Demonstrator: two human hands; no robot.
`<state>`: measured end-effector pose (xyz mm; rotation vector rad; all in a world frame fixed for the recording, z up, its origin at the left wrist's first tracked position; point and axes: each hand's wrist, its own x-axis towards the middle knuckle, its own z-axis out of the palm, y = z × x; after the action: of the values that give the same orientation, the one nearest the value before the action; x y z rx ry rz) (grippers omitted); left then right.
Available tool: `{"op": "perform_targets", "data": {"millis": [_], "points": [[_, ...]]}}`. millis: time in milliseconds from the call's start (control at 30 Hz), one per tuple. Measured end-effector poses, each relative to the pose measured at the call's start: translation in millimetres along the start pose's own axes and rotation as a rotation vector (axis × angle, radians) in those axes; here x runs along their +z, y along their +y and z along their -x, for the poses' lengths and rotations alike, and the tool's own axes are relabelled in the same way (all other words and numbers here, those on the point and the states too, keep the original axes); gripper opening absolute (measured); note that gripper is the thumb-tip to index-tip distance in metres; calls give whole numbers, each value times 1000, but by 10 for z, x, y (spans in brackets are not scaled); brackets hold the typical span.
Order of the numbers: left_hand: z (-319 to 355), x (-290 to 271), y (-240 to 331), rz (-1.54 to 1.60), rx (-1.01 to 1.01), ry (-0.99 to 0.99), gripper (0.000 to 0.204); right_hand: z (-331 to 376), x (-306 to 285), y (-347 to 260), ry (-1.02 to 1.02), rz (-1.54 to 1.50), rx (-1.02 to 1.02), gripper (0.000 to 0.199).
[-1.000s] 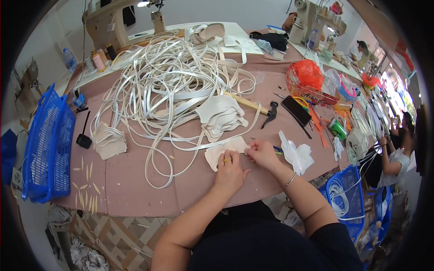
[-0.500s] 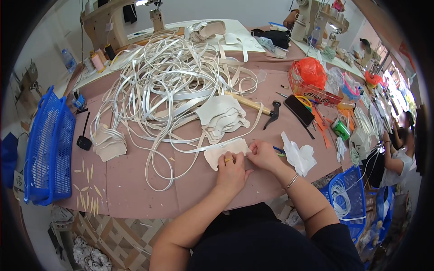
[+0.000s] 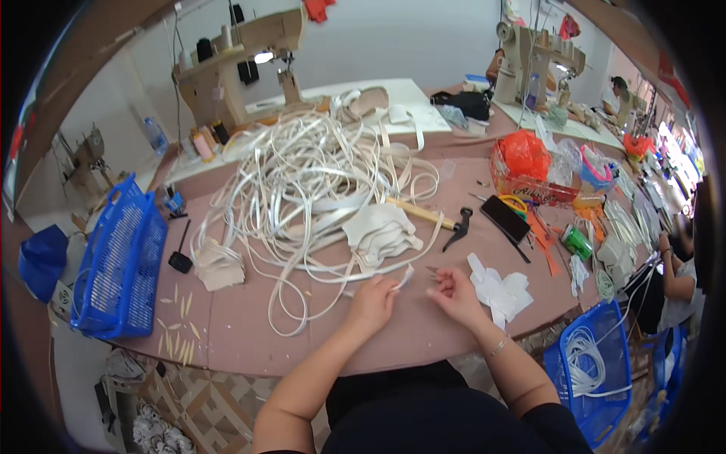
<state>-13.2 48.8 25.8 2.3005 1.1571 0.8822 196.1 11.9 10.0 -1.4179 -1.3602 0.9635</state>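
My left hand (image 3: 372,304) is closed on a pale cut piece (image 3: 407,277), raised off the table and seen almost edge-on. Its white edge sticks out past the fingertips; the rest is hidden by the hand. Just to the right, my right hand (image 3: 458,296) has its fingers curled round a small pointed tool (image 3: 432,268), whose tip points toward the left hand. The tool's handle is hidden in the palm. Beyond the hands lies a stack of cream cut pieces (image 3: 382,234). Crumpled white sheets (image 3: 501,291) lie beside the right hand.
A large tangle of white and beige straps (image 3: 302,174) covers the table's middle. A hammer (image 3: 457,227), a black phone (image 3: 505,219) and a green can (image 3: 577,241) lie to the right. Blue baskets (image 3: 125,265) stand at left. A second cream stack (image 3: 219,265) sits near them.
My left hand has lifted the cream piece off the table and tilted it up. My right hand has let go of its edge and now holds the pointed tool. The view has shifted.
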Motion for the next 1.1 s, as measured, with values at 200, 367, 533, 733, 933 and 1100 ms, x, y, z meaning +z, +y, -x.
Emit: {"op": "perform_targets", "data": {"millis": [200,367,533,733,933,1100], "points": [[-127,-138,567,1020,-408,-82,19,68,-10,-551,-274,-736,63,36],[-55,-36,669,1143,-359,146,9,17,38,-643,-363,-718,45,32],[10,-17,643,1178,-216,370,9,58,330,-805,-225,-867,-7,24],[-126,89,616,788,-221,556,17,42,517,-943,42,-516,-202,15],[-223,-315,563,873,-301,808,26,-31,686,-1005,-214,-546,-96,18],[-22,-205,549,1252,-152,353,17,-112,576,-977,-117,-779,-86,21]]}}
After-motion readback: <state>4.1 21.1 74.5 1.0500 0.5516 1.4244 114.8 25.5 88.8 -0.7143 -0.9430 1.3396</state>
